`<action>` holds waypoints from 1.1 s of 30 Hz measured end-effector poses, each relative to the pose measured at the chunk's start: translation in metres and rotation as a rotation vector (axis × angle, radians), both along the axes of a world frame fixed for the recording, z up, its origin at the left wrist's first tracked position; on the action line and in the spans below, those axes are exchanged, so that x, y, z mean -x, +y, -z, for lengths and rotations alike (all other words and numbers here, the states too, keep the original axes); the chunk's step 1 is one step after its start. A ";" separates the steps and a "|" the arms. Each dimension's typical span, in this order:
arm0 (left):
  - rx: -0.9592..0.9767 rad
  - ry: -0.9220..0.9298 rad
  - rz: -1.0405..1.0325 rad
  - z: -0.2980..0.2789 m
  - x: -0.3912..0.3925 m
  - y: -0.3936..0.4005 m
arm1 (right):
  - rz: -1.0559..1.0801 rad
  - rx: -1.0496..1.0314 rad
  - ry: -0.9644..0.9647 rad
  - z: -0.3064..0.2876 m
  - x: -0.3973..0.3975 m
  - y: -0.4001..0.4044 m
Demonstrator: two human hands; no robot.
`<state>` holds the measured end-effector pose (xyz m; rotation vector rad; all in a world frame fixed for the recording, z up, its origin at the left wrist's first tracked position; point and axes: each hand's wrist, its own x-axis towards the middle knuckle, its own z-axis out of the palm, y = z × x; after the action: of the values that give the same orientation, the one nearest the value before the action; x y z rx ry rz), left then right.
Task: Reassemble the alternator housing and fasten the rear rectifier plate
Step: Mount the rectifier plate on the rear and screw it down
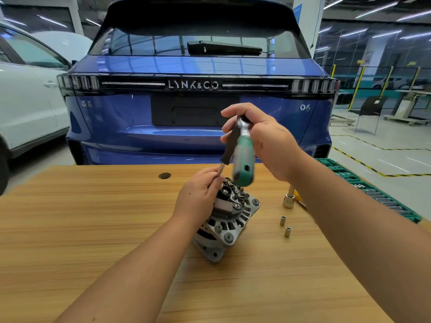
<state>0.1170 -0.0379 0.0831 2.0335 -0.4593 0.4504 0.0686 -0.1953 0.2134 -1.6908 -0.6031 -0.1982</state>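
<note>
1. The alternator (227, 220) lies tilted near the middle of the bench (93, 229), with its back end, where the rectifier plate (233, 197) sits, turned up and toward the far edge.
2. The right hand (263, 138) is curled around the ratchet (243, 145) at its shiny head. The green handle hangs down toward the alternator. A long black extension bar (229, 145) slants down and to the left from the head.
3. The left hand (198, 194) pinches the thin metal tip of that bar right at the top of the plate, so the left grip is the nearer one.
4. I think the tip must go straight down onto a fastener on the plate.
5. The fastener is hidden by the left fingers. The green handle is blurry.
6. Two small sockets (285, 226) stand near the right edge, and a bigger tool there is partly hidden by the right arm.
</note>
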 end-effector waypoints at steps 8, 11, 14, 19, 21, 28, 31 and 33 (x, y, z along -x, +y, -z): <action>0.026 -0.002 0.029 0.000 0.000 0.000 | -0.182 -0.174 0.105 0.005 -0.005 -0.004; 0.007 -0.015 0.050 0.001 -0.001 0.001 | -0.196 -0.214 0.104 0.009 -0.006 -0.003; -0.025 -0.031 0.057 0.003 -0.004 0.001 | -0.202 -0.258 0.117 0.010 -0.007 -0.004; -0.040 -0.032 0.054 0.003 -0.005 0.001 | -0.137 -0.215 0.117 0.007 -0.004 -0.001; -0.058 -0.054 0.044 0.002 -0.004 0.000 | -0.014 -0.152 0.096 0.002 -0.002 0.002; -0.081 -0.067 0.027 0.002 -0.003 0.000 | 0.146 -0.310 0.159 -0.005 -0.004 0.018; -0.076 -0.068 0.031 0.002 -0.003 0.001 | 0.054 -0.431 0.181 -0.001 -0.003 0.019; -0.076 -0.068 0.025 0.002 -0.003 0.001 | 0.046 -0.456 0.198 0.000 -0.005 0.019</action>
<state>0.1201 -0.0366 0.0812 2.0878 -0.5505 0.4948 0.0736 -0.1767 0.2134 -1.2639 -0.3389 -0.1828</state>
